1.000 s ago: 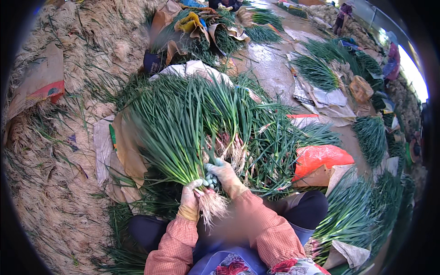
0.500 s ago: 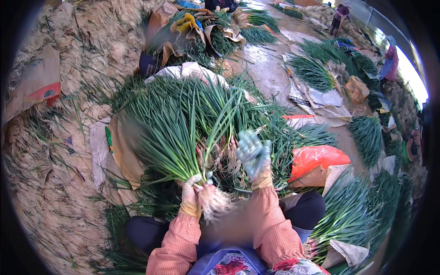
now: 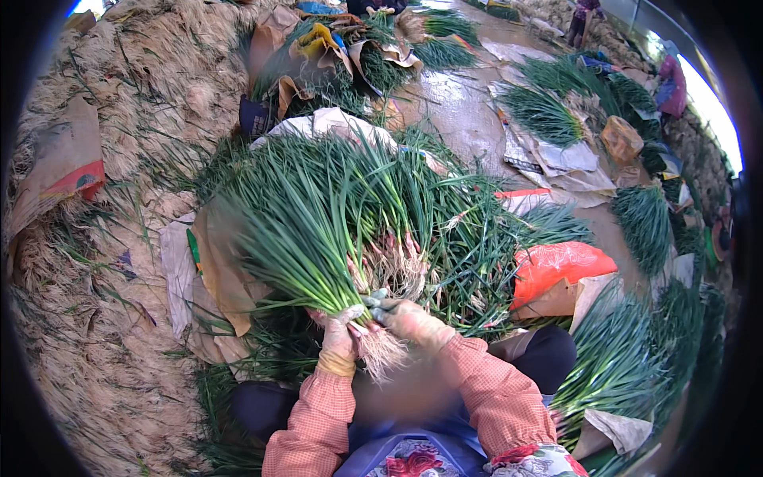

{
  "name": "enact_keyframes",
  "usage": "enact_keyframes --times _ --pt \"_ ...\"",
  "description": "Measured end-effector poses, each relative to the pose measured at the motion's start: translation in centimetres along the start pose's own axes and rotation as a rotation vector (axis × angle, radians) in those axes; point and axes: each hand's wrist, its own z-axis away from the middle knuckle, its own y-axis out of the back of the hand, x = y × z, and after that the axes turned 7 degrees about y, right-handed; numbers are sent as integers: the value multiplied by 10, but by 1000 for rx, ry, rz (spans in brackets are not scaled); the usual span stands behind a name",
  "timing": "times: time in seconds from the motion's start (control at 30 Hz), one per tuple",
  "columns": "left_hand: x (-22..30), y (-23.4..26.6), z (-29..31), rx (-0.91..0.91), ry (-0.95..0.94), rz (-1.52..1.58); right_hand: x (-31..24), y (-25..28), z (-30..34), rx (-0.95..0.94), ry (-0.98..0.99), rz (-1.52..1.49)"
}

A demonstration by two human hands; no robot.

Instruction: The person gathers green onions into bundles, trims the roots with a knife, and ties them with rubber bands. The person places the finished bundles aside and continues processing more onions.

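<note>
My gloved left hand [image 3: 338,334] is wrapped round the lower stems of a bunch of green onions [image 3: 306,266]. Their long leaves fan away to the upper left, and the pale roots hang below my grip. My gloved right hand [image 3: 404,318] has come against the base of that bunch, its fingertips at the stems beside the left hand. Whether those fingers pinch a stalk cannot be made out. Just beyond lies a large heap of loose green onions [image 3: 397,183], with reddish bulbs and whitish roots toward me.
Pale root litter [image 3: 119,278] covers the ground on the left. To the right are an orange-red plastic bag [image 3: 560,269] and a pile of green onions [image 3: 612,358]. More bunches [image 3: 540,115] lie on sacks farther off. Other people [image 3: 584,20] are in the background.
My right hand has moved down and left from above the heap, where its fingers were apart, to the held bunch. The left hand keeps its grip.
</note>
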Motion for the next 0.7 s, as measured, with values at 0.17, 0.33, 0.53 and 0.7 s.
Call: enact_keyframes --times 0.17,0.33,0.53,0.7 --pt "-9 32 0 -9 68 125 5 33 -12 250 -190 -733" --pt "-5 30 8 -117 223 126 -34 20 -59 -99 -223 -423" --pt "10 40 12 -163 245 240 -40 22 -33 -418 -146 -484" --pt "3 31 15 -123 206 312 -2 36 -47 -167 339 577"
